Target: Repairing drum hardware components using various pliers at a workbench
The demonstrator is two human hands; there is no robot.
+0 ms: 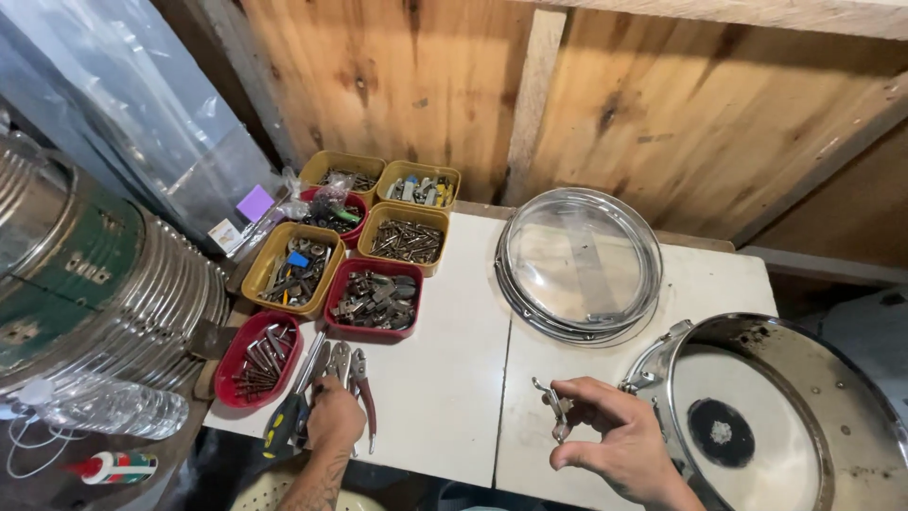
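Note:
My right hand [615,440] hovers over the white table [445,378] and pinches a small metal bracket [555,405] between thumb and fingers. Just to its right lies a chrome snare drum shell [757,416], resting on its side with a dark hole in its inner wall. My left hand [333,418] rests at the table's front edge on a cluster of hand tools: red-handled pliers [362,386] and a screwdriver with a black and yellow handle [284,421]. Whether its fingers are closed around one of them is hidden.
Several yellow and red trays of screws and metal parts [374,301] stand at the table's back left. A clear drumhead in chrome hoops [579,265] leans at the back. Stacked metal drum shells [95,284], a plastic bottle [104,409] and a wooden wall [605,104] surround the table.

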